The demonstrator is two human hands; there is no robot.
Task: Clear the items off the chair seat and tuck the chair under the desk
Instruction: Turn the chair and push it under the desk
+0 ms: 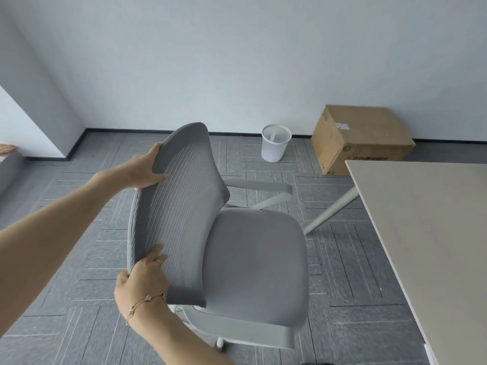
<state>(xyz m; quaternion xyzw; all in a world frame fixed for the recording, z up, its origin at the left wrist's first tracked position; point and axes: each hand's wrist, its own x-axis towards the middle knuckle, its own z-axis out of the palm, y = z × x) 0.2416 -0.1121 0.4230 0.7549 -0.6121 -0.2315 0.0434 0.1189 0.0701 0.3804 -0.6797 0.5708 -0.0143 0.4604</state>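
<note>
Seat: bare; no items lie on it, so the clearing step appears done.
Chair: stands on the carpet just left of the tabletop, not yet under it; the seat front faces the tabletop edge.
Backrest: mesh panel turned toward the camera, gripped on both side edges.
Left hand: grasps the upper far edge of the backrest, fingers wrapped behind, thumb on the mesh face. A high hold gives steering leverage.
Right hand: grasps the lower near edge of the backrest, fingers on the mesh. A bracelet sits at the wrist.
Reason for two-point hold: hands set apart on opposite edges allow the chair to be turned and pushed on its castors without swinging off line.
Armrests: project toward the tabletop; judged the likeliest contact point with its edge if they sit too high.
Leg: angled support under the tabletop, near the chair's path; judged a snag risk.
Bin, box: against the wall, well apart from the chair.
Next step, judged: align and push under.
</note>
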